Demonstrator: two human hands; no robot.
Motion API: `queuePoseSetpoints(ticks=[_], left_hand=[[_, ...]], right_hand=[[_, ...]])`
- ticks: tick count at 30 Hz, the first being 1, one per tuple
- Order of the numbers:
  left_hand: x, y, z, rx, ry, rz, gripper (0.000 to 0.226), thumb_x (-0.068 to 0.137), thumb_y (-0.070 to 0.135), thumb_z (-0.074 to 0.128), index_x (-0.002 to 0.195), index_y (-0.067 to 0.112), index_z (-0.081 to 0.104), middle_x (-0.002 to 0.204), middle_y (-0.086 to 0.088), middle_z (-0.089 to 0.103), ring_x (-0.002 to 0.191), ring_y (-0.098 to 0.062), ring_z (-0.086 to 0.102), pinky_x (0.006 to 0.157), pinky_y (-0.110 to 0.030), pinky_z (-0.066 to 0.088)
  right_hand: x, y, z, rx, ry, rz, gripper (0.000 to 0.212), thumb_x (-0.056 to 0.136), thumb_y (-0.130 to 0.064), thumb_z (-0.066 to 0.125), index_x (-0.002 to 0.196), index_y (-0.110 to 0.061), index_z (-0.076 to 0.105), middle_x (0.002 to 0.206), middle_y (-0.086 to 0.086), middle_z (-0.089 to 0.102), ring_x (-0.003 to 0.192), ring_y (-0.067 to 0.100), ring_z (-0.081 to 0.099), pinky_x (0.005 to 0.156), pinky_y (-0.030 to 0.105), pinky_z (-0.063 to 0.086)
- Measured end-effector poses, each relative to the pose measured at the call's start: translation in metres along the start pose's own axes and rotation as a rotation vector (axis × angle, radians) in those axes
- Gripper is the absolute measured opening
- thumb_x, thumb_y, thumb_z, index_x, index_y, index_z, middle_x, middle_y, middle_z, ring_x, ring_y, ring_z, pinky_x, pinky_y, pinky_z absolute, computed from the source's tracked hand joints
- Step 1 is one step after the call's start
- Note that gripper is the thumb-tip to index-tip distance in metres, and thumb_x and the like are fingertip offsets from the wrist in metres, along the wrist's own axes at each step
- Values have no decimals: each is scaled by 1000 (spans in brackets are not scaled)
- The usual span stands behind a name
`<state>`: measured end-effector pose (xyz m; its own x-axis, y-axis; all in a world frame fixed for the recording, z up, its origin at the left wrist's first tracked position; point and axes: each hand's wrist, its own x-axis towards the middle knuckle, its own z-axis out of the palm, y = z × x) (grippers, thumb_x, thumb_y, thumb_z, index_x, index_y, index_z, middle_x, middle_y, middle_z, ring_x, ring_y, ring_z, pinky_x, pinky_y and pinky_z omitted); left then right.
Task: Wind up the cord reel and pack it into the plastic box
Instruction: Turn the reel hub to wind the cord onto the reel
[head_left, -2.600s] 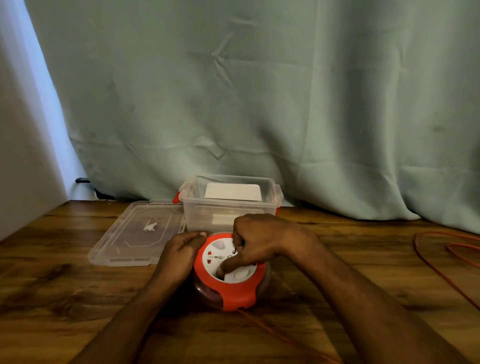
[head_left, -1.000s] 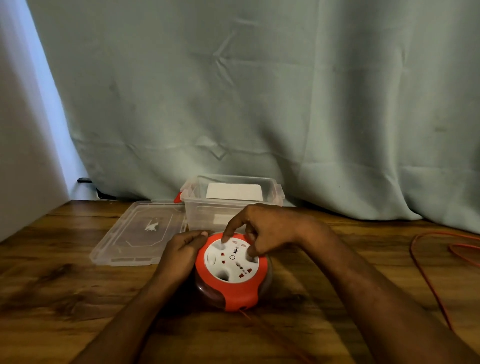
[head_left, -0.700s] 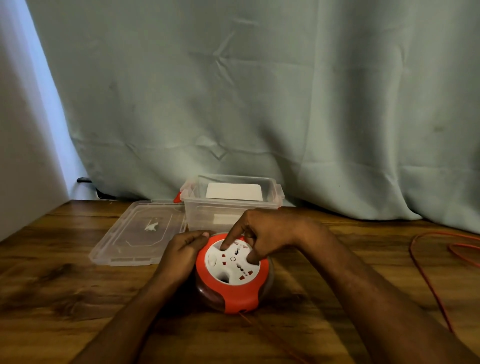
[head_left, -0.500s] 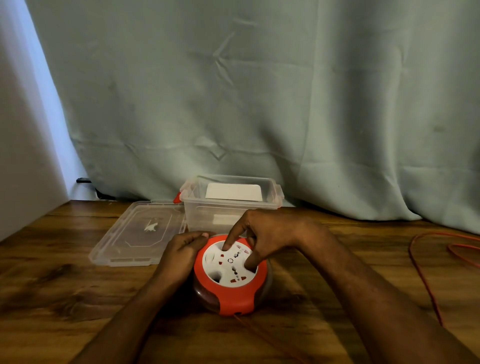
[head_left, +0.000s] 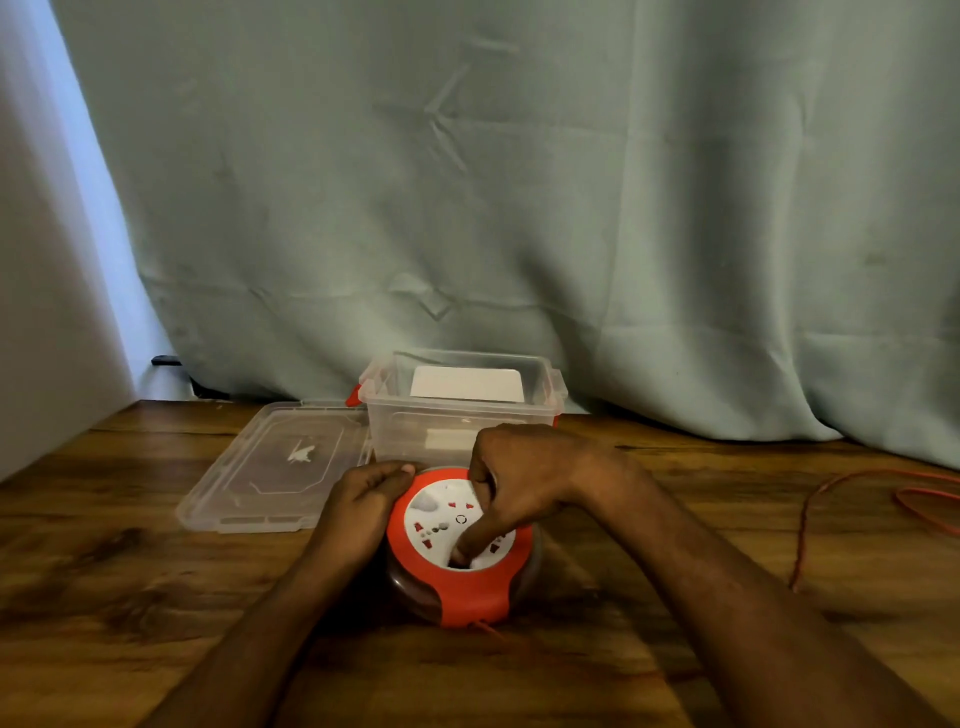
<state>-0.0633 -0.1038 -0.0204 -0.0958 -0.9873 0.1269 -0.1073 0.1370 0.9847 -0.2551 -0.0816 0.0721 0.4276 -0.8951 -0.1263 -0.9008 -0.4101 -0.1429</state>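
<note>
While winding | my left hand (head_left: 363, 499) clamps round orange-and-white plastic cord reel (head_left: 460, 545) rim | right hand (head_left: 519, 478) fingertip hooked in its face recess, directly beneath | loose orange cord (head_left: 802, 525) trails right | clear plastic box (head_left: 460, 405) just beyond.

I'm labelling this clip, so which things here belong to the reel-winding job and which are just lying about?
Job: reel, cord, box, lid, left hand steadying the reel, right hand with a finger in the reel's face.
Lying about: curtain, white card in the box.
</note>
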Motion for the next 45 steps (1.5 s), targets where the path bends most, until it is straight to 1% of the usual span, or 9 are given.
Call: queuePoseSetpoints(ticks=[6,10,15,17,20,24,31,36,45], left_hand=[[0,0,-2,17,-11,7,30,107,23,52,98,24,81,87,0,85,76,-19,82,61,-23,62],[-1,1,-2,2,-13,3,31,107,24,52,96,27,81,87,1,85,77,-19,82,61,-23,62],[0,0,-1,8,-12,-6,33,107,22,51,98,24,83,89,-4,85,79,-23,82,74,-38,64],[1,-1,-1,7,-1,-12,32,107,22,51,99,22,83,89,-5,85,80,-25,82,77,-41,65],[2,-2,-1,2,8,-23,32,107,21,52,101,20,83,90,-6,84,81,-28,82,79,-43,65],[2,-2,-1,7,0,-15,33,107,22,51,98,22,83,89,-6,84,79,-27,82,76,-41,65],[0,0,0,4,21,-31,29,107,23,53,103,18,81,89,-6,84,78,-27,82,77,-44,66],[-1,0,0,7,28,-22,28,107,24,52,109,17,79,96,-8,84,85,-30,81,80,-47,66],[0,0,0,22,7,4,31,107,23,52,97,26,81,88,-1,85,79,-21,82,73,-34,64]], right_hand=[[0,-12,2,16,-29,33,43,82,-64,75,76,-22,67,100,-1,80,85,13,77,80,33,65],[2,-11,2,47,-16,34,49,85,-63,73,89,-14,77,98,-1,81,82,11,77,75,29,64],[-3,2,-8,72,56,-64,19,87,-30,80,105,-24,78,82,-25,58,72,0,60,56,9,43],[-3,7,-10,74,38,-73,39,85,-18,80,121,-30,73,85,-31,54,67,-5,57,51,4,38],[0,11,-9,77,0,-109,59,84,-12,80,137,-34,66,121,-19,62,72,-10,56,55,3,40],[-1,14,-7,109,-52,-89,62,84,-14,82,139,-34,64,119,-16,64,80,-4,57,54,1,43],[-1,16,-6,101,-22,-73,58,80,-26,86,135,-34,68,141,-6,64,114,12,66,82,18,57],[-2,13,-6,78,8,-38,57,74,-41,89,128,-32,72,135,-9,66,112,11,64,90,25,57],[-2,-1,-1,9,-17,9,40,74,-60,84,70,-29,59,81,-12,70,84,13,71,61,24,52]])
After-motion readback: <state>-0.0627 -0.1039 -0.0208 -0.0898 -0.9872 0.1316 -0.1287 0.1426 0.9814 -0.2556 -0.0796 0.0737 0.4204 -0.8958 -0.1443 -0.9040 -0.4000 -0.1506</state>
